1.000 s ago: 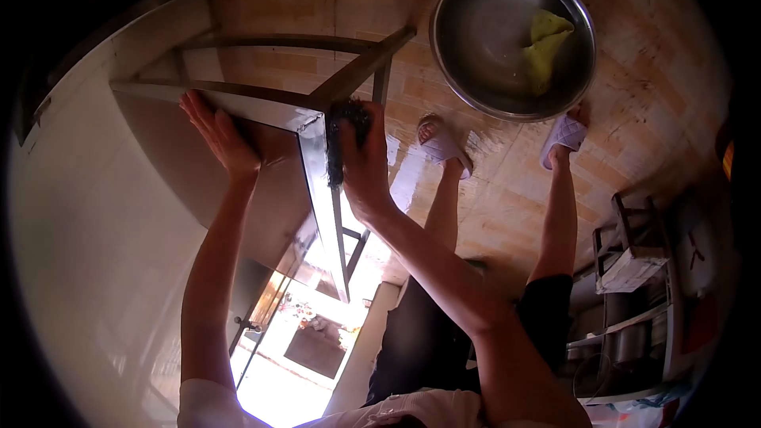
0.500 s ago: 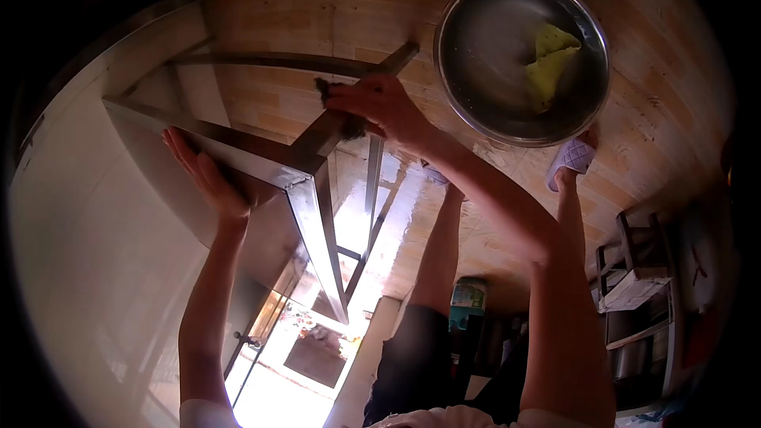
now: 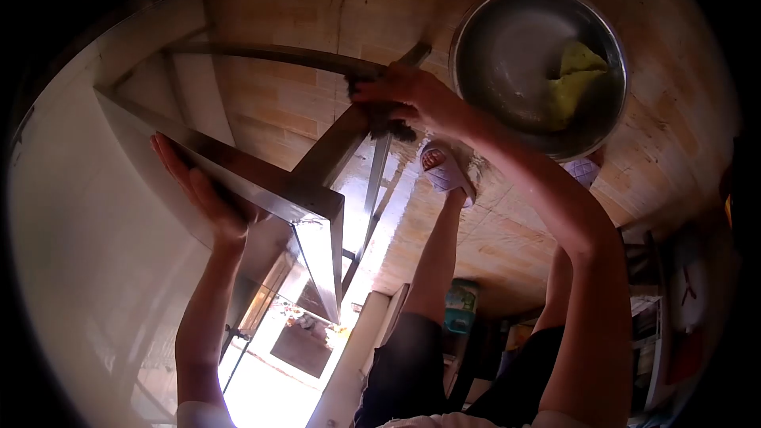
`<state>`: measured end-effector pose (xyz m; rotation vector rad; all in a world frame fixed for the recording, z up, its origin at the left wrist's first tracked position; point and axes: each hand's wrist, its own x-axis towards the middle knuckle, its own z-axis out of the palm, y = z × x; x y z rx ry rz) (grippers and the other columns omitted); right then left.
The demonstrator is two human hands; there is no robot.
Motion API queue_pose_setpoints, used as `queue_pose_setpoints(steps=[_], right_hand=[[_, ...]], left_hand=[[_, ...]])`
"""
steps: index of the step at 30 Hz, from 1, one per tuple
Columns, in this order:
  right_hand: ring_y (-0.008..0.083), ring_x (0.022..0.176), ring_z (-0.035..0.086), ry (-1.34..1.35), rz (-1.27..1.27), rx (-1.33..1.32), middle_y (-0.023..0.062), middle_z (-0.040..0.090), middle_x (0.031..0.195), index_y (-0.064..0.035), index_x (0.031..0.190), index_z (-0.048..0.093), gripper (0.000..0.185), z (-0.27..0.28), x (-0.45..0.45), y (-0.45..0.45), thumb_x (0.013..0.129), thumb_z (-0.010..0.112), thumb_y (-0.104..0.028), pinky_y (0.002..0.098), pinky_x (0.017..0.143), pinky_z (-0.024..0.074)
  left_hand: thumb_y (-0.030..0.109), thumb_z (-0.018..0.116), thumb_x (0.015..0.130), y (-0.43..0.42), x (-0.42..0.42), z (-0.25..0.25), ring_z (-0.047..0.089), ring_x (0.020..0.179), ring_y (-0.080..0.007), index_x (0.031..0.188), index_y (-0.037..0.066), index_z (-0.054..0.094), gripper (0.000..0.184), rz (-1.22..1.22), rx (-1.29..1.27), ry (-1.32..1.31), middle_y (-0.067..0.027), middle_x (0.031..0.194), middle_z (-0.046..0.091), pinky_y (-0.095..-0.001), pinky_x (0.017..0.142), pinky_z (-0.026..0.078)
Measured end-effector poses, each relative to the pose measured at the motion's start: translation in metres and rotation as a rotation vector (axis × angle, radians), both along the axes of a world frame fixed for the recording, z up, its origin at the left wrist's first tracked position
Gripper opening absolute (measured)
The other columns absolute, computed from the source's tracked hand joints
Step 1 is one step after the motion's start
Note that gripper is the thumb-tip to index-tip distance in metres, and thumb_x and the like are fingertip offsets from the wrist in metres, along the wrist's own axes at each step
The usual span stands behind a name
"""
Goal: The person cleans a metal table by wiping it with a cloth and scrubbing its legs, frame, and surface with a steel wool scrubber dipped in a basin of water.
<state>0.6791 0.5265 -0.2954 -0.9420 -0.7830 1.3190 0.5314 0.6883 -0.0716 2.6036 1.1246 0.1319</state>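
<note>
A metal frame with legs (image 3: pixel 321 154), like a table turned on its side, stands before me with a large pale panel (image 3: pixel 95 214) at the left. My left hand (image 3: pixel 208 198) lies flat against the frame's long edge, fingers stretched out and holding nothing. Around one projecting leg, near its far end, my right hand (image 3: pixel 412 99) is closed on a dark shaggy cloth (image 3: pixel 392 128). Parts of that cloth stick out on both sides of the fingers; its exact kind is unclear. The palm side of my right hand is hidden.
A round metal basin (image 3: pixel 507 47) holding water and a yellow-green cloth (image 3: pixel 577 83) sits on the tiled floor (image 3: pixel 293 0) at the upper right. My slippered foot (image 3: pixel 445 170) is near the frame. A teal container (image 3: pixel 461 305) and a shelf (image 3: pixel 654 325) stand lower down.
My right hand has slid with the dark cloth along the leg toward its far end. My left hand stays against the edge. The view has shifted slightly, and one slippered foot shows more.
</note>
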Motion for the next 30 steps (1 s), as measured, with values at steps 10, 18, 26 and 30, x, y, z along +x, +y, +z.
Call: queue_pose_setpoints(steps=[10,18,26,30], right_hand=[[0.0172,0.082,0.053,-0.174,-0.201,0.321,-0.0026,0.059,0.115,-0.0181,0.115,0.059,0.056,0.102,-0.005,0.005,0.063,0.073,-0.004,0.0304,0.076,0.0485],[0.0175,0.085,0.052,-0.094,-0.236,0.211,-0.0003,0.060,0.092,-0.0196,0.112,0.061,0.055,0.108,-0.017,0.005,0.060,0.077,-0.008,0.0319,0.076,0.0482],[0.0242,0.102,0.056,-0.421,-0.028,-0.033,0.0041,0.060,0.110,-0.0153,0.107,0.061,0.050,-0.044,0.011,-0.005,0.061,0.070,0.003,0.0365,0.087,0.0468],[0.0292,0.089,0.059,-0.700,0.029,-0.155,0.0114,0.061,0.099,-0.0109,0.102,0.057,0.037,-0.130,0.018,-0.008,0.068,0.064,0.002,0.0378,0.074,0.0480]], left_hand=[[0.032,0.017,0.094,-0.001,0.002,-0.002,0.008,0.136,-0.0307,0.139,-0.004,0.012,0.057,-0.089,0.004,0.027,-0.0188,0.147,0.010,-0.0395,0.109,0.008],[0.035,0.020,0.094,-0.005,0.004,0.002,0.004,0.137,-0.0259,0.140,-0.003,0.010,0.060,-0.008,-0.060,0.009,-0.0151,0.148,0.008,-0.0374,0.110,0.006],[0.032,0.019,0.093,-0.003,0.001,-0.003,0.009,0.136,-0.0275,0.139,-0.003,0.013,0.058,0.007,-0.094,-0.060,-0.0167,0.147,0.011,-0.0361,0.109,0.007],[0.034,0.022,0.094,-0.009,-0.001,-0.006,0.008,0.137,-0.0235,0.140,-0.002,0.011,0.060,0.056,-0.121,-0.095,-0.0129,0.148,0.010,-0.0353,0.110,0.008]])
